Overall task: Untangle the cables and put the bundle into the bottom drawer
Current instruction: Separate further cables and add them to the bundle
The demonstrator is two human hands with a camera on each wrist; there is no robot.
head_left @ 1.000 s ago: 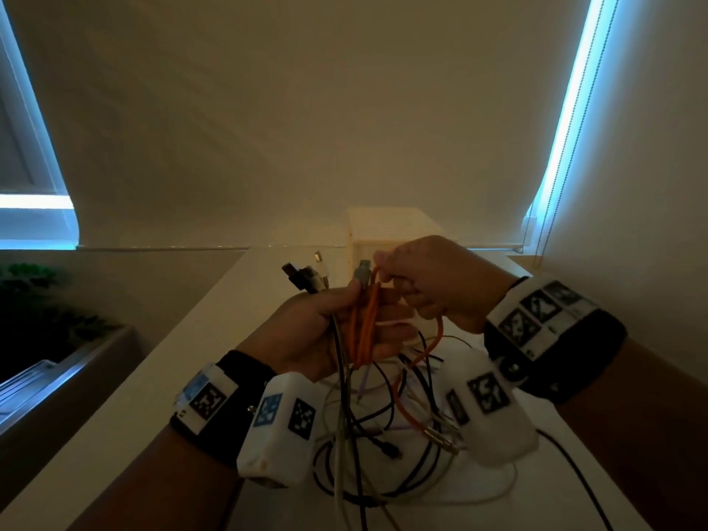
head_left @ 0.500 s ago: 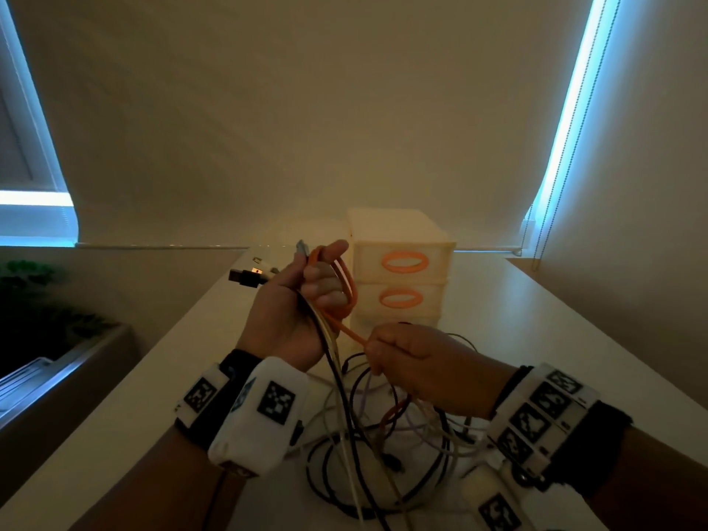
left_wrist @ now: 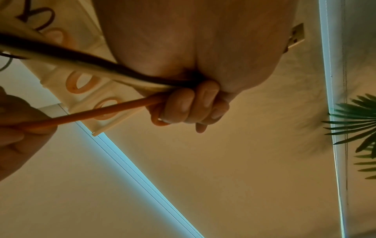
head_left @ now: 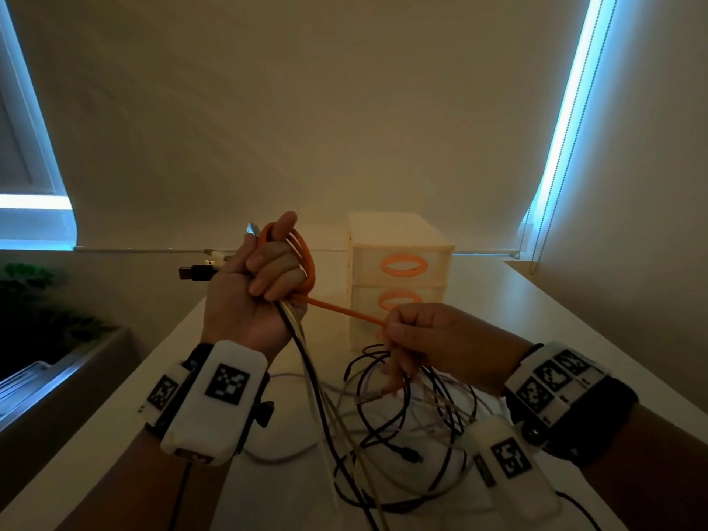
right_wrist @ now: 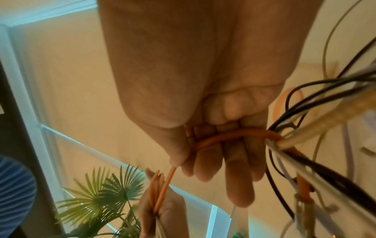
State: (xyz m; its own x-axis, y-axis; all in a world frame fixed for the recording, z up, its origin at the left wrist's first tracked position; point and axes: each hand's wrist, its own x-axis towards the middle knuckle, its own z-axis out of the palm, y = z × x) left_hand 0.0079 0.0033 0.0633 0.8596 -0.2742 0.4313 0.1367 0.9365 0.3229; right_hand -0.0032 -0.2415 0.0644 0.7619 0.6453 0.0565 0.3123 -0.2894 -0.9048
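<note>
Two hands are working above a white table [head_left: 544,300], listed from left to right. Far left, a green plant [head_left: 27,285] is sitting in shadow beside the table edge. Left hand [head_left: 249,297]: raised, fingers clenched around several loops of an orange cable [head_left: 306,262], and also grasping black and white cables [head_left: 302,350] that are hanging down from the fist; a black USB plug [head_left: 193,272] and a white plug are sticking out to the left of the fist. One straight run of the orange cable is stretching rightward and nearer, down to the right hand [head_left: 436,339]. Right hand: lower and nearer, thumb and fingers pinching the orange cable, which is lying across the fingers in the right wrist view. Under and near both hands, a tangled bundle [head_left: 398,446] of black and white cables is lying on the table. Behind the right hand, a small drawer unit [head_left: 398,235] with orange oval handles is standing at the far side; its drawers are sitting closed, and the bottom one is mostly hidden by the hand.
</note>
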